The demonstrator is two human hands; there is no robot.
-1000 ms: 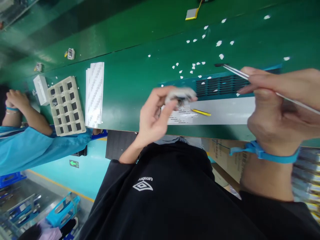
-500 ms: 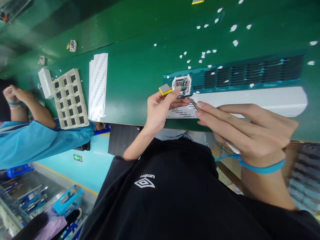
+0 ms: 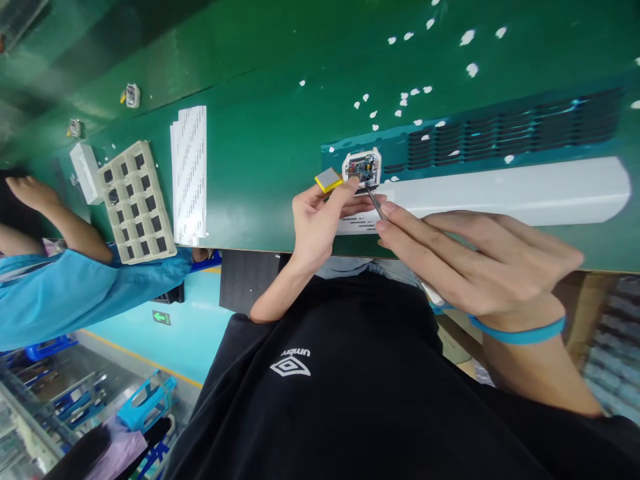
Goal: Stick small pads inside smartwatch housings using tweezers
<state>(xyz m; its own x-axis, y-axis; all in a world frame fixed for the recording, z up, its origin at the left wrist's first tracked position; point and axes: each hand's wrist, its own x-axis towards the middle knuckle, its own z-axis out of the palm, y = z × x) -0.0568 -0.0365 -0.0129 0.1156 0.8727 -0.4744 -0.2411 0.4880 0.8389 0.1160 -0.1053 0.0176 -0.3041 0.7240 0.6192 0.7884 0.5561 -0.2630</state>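
Note:
My left hand (image 3: 320, 217) grips a small white device housing (image 3: 376, 160) with its circuit board (image 3: 361, 167) exposed, the thumb on its lower left edge. A yellow-edged battery with a grey face (image 3: 329, 179) sticks out to the left of the housing, above my left fingers. My right hand (image 3: 470, 257) is closed around tweezers (image 3: 376, 203), whose tips reach the lower edge of the circuit board. What the tips touch is too small to make out. A blue band (image 3: 525, 333) circles my right wrist.
On the green table (image 3: 260, 147) lie a dark slotted sheet (image 3: 505, 133), a long white strip (image 3: 525, 193), printed white sheets (image 3: 190, 177) and scattered white dots. Leftward are a beige compartment tray (image 3: 137, 200), a white box (image 3: 86, 173), another device (image 3: 133, 95) and a co-worker's arm (image 3: 65, 217).
The tweezer tips have moved up and left, from the housing's lower edge onto the board, along with my right hand. My left hand keeps its hold. The co-worker's hands have shifted.

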